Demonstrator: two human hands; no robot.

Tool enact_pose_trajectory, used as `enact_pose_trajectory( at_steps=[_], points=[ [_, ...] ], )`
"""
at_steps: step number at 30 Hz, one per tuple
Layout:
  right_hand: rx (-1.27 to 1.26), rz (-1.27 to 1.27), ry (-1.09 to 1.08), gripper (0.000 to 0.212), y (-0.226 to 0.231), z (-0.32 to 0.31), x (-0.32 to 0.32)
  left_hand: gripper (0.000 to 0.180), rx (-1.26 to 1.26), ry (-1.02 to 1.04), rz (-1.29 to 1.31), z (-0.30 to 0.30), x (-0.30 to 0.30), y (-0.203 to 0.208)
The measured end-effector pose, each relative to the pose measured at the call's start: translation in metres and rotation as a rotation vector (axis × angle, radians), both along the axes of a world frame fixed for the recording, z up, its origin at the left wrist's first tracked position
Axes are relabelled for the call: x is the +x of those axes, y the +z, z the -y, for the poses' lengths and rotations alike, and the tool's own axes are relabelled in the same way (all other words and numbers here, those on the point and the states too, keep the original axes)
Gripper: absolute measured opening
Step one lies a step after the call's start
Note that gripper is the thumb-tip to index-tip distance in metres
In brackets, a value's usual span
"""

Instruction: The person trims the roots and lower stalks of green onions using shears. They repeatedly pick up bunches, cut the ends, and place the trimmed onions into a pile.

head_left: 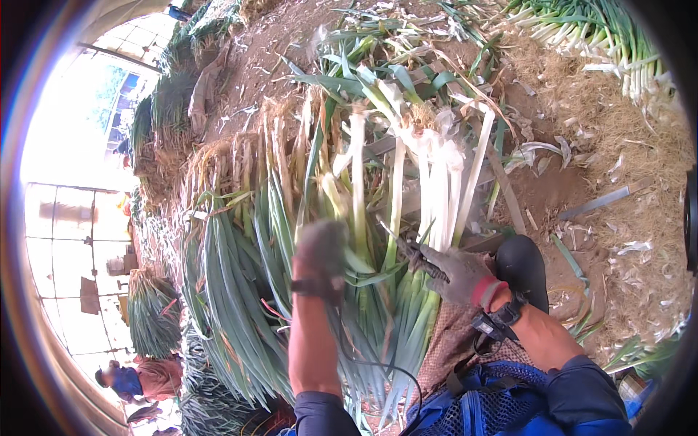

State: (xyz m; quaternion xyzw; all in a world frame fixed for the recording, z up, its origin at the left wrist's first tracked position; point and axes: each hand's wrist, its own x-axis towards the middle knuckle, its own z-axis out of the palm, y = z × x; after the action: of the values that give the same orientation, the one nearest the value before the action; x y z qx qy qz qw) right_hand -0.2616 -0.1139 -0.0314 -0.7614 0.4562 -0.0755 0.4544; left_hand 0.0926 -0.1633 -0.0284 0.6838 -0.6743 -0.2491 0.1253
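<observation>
My right hand (pixel 465 276), in a grey glove with a red cuff, is closed on a black hand tool (pixel 425 263) with a slim nozzle pointing up and left. My left hand (pixel 320 248), also gloved, is smeared by motion, so its fingers do not show clearly. It is over the long green onions (pixel 236 291) with brown, unpeeled stalks. Between and beyond my hands, several peeled green onions (pixel 440 185) show clean white stems, roots away from me and green leaves toward my lap. Loose white skin hangs about their root ends.
Torn leaves (pixel 356 80) and peelings lie beyond the stalks. At the far right is a row of trimmed green onions (pixel 618 51). A metal strip (pixel 595 202) rests on the root-strewn ground at right. Another bundle (pixel 154 312) stands left, near a person in blue (pixel 129 381). A dark cable (pixel 389 367) crosses my lap.
</observation>
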Motion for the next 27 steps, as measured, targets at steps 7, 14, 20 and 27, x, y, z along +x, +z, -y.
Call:
enact_pose_trajectory(
  at_steps=[7,14,20,27],
  points=[
    [-0.023,0.083,-0.13,0.073,-0.012,0.0,-0.008,0.007,-0.188,0.412,-1.452,0.104,-0.042,0.105],
    [0.035,0.261,-0.102,0.075,0.001,0.0,-0.006,0.011,-0.017,0.439,0.245,-0.034,-0.051,-0.063],
    [-0.084,0.227,-0.043,0.072,-0.009,0.014,0.015,0.031,0.302,0.471,0.253,-0.098,-0.074,-0.072],
    [-0.01,0.42,-0.182,0.071,0.007,0.021,0.016,0.037,0.344,0.396,0.204,-0.036,-0.097,0.004]
  ],
)
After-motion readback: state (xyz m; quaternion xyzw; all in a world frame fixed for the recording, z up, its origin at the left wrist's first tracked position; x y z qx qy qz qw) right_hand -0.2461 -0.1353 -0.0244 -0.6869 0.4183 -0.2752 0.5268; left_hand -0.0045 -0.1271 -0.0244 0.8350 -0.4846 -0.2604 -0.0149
